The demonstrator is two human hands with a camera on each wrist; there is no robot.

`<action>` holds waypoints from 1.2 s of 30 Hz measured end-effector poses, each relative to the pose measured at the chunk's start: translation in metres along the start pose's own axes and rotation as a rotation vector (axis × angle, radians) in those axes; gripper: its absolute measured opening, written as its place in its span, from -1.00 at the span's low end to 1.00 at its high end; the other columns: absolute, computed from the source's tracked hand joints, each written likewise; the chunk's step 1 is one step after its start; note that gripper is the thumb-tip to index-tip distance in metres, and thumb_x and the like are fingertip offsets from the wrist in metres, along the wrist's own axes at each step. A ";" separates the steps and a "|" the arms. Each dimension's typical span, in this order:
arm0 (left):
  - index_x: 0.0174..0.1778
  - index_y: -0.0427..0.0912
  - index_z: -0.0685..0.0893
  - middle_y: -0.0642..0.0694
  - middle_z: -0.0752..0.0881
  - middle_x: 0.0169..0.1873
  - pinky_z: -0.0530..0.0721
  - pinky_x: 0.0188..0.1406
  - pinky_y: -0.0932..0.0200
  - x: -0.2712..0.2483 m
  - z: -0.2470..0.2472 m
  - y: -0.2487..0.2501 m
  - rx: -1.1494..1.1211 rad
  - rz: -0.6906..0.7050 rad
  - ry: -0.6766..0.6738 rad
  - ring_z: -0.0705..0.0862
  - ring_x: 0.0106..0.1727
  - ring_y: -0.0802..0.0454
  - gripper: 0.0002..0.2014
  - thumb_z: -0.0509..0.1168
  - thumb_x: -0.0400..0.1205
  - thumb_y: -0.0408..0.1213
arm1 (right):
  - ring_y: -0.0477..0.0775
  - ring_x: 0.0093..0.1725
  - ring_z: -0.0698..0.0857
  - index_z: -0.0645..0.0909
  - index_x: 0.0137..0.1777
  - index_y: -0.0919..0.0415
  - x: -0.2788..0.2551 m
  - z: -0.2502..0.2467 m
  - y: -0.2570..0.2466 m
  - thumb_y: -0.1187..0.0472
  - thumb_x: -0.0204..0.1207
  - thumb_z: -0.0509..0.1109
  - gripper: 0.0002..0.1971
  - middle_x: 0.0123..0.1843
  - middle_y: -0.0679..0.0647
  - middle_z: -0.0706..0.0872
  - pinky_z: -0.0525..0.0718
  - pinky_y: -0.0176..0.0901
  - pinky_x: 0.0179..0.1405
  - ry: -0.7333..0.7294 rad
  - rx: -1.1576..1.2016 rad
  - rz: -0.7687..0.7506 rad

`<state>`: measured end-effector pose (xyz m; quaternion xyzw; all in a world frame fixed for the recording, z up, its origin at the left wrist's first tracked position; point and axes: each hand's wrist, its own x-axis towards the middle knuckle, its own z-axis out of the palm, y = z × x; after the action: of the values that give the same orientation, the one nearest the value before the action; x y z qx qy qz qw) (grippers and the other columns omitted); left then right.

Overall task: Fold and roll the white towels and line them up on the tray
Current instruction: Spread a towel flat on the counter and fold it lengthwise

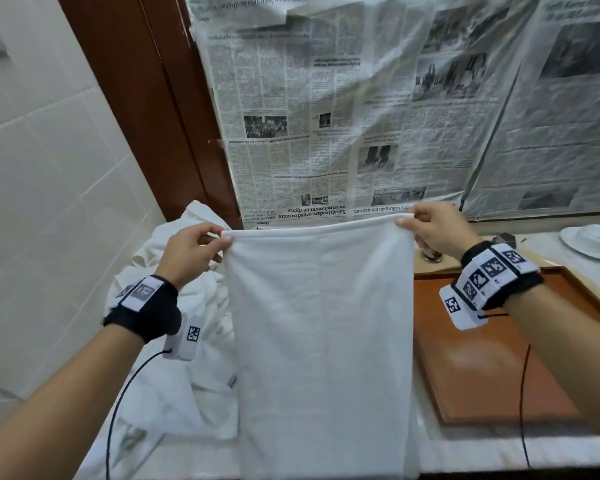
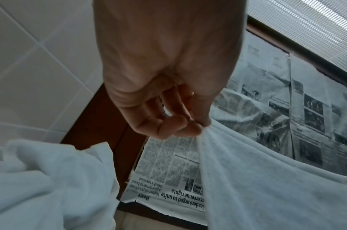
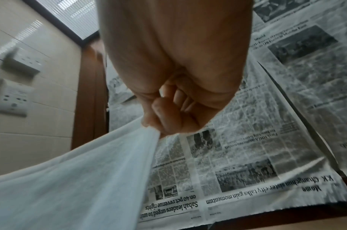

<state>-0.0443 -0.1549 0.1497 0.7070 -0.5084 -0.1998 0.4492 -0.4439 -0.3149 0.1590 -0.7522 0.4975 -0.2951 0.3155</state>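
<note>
A white towel [image 1: 321, 323] hangs in the air in front of me, stretched flat by its top edge. My left hand [image 1: 201, 244] pinches its upper left corner, and my right hand [image 1: 426, 223] pinches the upper right corner. The left wrist view shows the left hand [image 2: 190, 127] pinching a bunched corner of the towel [image 2: 266, 179]. In the right wrist view the right hand [image 3: 164, 123] grips the other corner of the towel [image 3: 80, 186]. A brown tray [image 1: 482, 358] lies on the counter to the right, partly hidden behind the towel.
A heap of crumpled white towels [image 1: 187, 341] lies on the counter at the left. A white saucer with an upturned cup [image 1: 593, 240] stands at the far right. Newspaper [image 1: 361, 116] covers the wall behind. A tiled wall [image 1: 49, 168] closes the left side.
</note>
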 end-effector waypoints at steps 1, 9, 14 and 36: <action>-0.11 -0.09 0.73 -0.05 0.76 -0.37 0.57 -0.57 0.29 0.014 0.004 -0.006 -0.012 -0.020 -0.010 0.74 -0.40 0.12 -0.93 0.47 0.62 -0.21 | 0.15 -0.59 0.57 0.61 -0.22 0.12 0.012 0.006 0.001 0.02 0.62 0.42 -0.76 -0.51 0.17 0.68 0.52 -0.03 -0.53 -0.006 0.007 0.028; -0.06 -0.16 0.68 -0.23 0.82 -0.21 0.61 -0.53 0.25 0.109 0.065 -0.077 -0.002 -0.186 -0.090 0.85 -0.32 -0.09 -0.88 0.46 0.62 -0.22 | 0.30 -0.34 0.82 0.51 -0.13 0.19 0.091 0.065 0.048 0.15 0.67 0.38 -0.81 -0.24 0.23 0.68 0.73 -0.13 -0.53 -0.115 0.136 0.338; -0.10 -0.16 0.65 -0.32 0.79 -0.23 0.83 -0.31 -0.07 0.146 0.110 -0.123 0.001 -0.291 -0.057 0.83 -0.39 -0.09 -0.91 0.43 0.64 -0.26 | 0.28 -0.35 0.81 0.56 -0.09 0.17 0.140 0.104 0.094 0.24 0.66 0.39 -0.90 -0.14 0.40 0.75 0.84 0.05 -0.32 -0.095 0.221 0.431; 0.53 -0.18 0.49 -0.18 0.67 0.32 0.73 0.17 -0.16 0.166 0.189 -0.195 0.298 -0.280 -0.149 0.73 0.16 -0.19 -0.48 0.39 0.65 -0.18 | 0.19 -0.01 0.75 0.60 0.19 0.08 0.174 0.164 0.179 0.18 0.59 0.43 -0.80 0.10 0.06 0.70 0.75 0.12 0.12 -0.069 0.083 0.421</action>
<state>-0.0121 -0.3699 -0.0821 0.8125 -0.4610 -0.2345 0.2690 -0.3628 -0.5023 -0.0585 -0.6276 0.6200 -0.2169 0.4179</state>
